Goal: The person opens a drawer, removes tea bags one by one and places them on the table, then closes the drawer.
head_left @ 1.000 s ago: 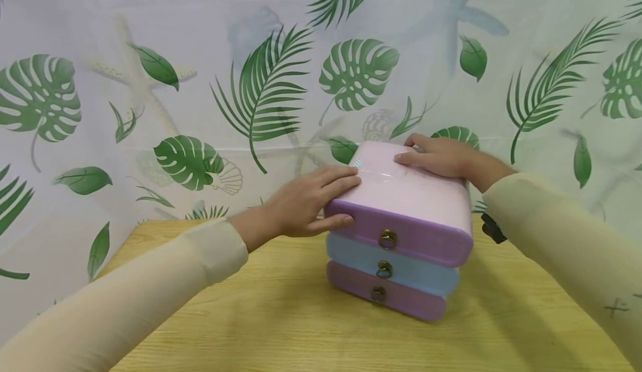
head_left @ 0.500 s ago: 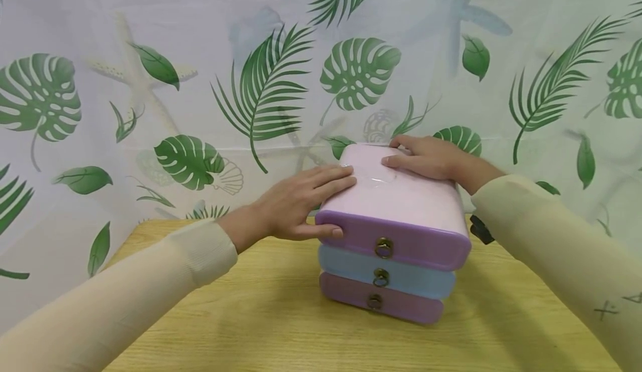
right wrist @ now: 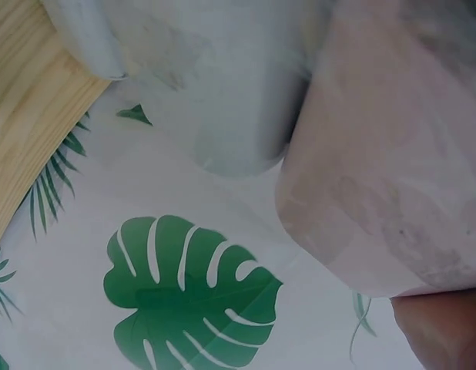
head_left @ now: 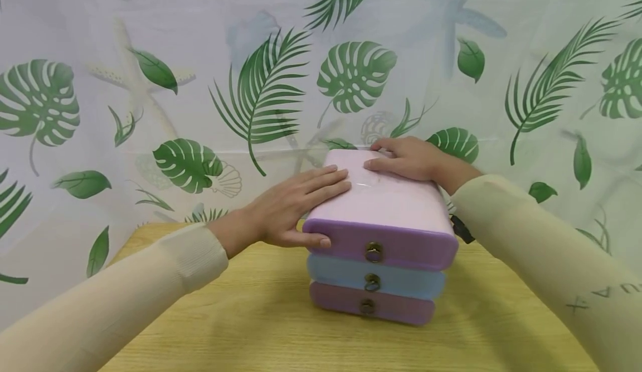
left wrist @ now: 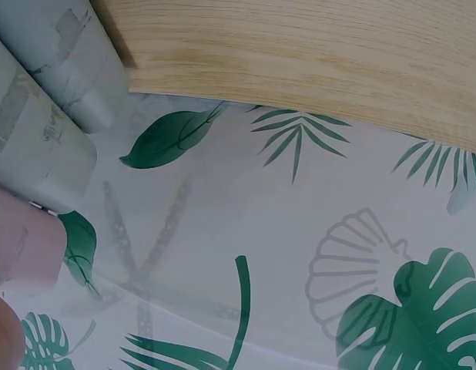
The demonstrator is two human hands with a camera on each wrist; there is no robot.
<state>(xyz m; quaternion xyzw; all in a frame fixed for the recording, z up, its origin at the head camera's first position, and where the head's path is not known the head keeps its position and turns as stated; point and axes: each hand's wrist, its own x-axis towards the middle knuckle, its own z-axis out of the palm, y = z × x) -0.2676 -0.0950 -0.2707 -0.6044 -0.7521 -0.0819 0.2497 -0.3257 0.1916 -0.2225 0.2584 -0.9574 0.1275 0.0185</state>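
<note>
A small chest of drawers (head_left: pixel 386 204) stands on the wooden table, with a pale pink top. Its drawer fronts are purple, light blue and pinkish purple, each with a bronze ring pull (head_left: pixel 373 252). My left hand (head_left: pixel 291 204) lies over the near left corner, straight fingers on the top and thumb along the purple front. At the far right of the top rests my right hand (head_left: pixel 413 160), its thumb on the top and its index finger at the back edge; the other fingers are hidden. The right wrist view shows the chest's pink casing (right wrist: pixel 384 169) close up.
The wooden table (head_left: pixel 225 305) spreads around the chest. Behind it hangs a white cloth (head_left: pixel 281 4) printed with green leaves. A small black object (head_left: pixel 462 230) shows beneath the right wrist.
The chest has shifted left and turned, so its front faces me more squarely. Both hands have moved left with it, still on its top.
</note>
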